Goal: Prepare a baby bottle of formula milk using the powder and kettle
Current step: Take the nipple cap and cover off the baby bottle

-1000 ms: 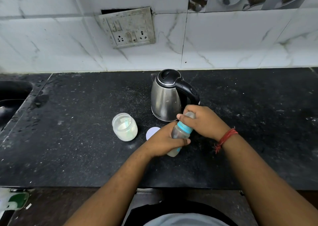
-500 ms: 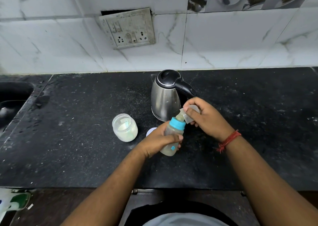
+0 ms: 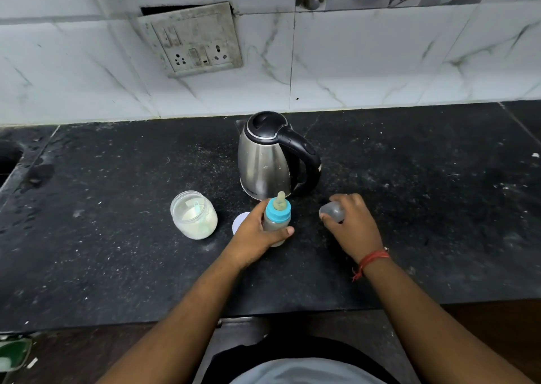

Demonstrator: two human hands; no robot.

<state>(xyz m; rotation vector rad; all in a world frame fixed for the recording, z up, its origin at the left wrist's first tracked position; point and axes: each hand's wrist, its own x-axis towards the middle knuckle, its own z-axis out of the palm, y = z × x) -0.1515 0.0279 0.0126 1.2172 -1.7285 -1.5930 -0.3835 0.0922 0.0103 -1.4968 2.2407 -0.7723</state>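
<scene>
The baby bottle (image 3: pixel 277 218) with a blue collar and bare teat stands upright on the black counter (image 3: pixel 117 252), holding cloudy liquid. My left hand (image 3: pixel 257 231) is wrapped around its body. Off to the right, my right hand (image 3: pixel 349 225) holds the bottle's clear cap (image 3: pixel 332 211) low over the counter. Just behind the bottle stands the steel kettle (image 3: pixel 266 161) with its black lid closed. The open powder jar (image 3: pixel 193 214) with a scoop inside sits to the left.
A round white lid (image 3: pixel 239 222) lies flat between the jar and my left hand. A sink (image 3: pixel 7 158) opens at the far left. A switch and socket plate (image 3: pixel 194 39) hangs on the tiled wall behind.
My right hand pulled the clear cap off the teat and carried it right and down. My left hand brought the bottle from tilted to upright on the counter.
</scene>
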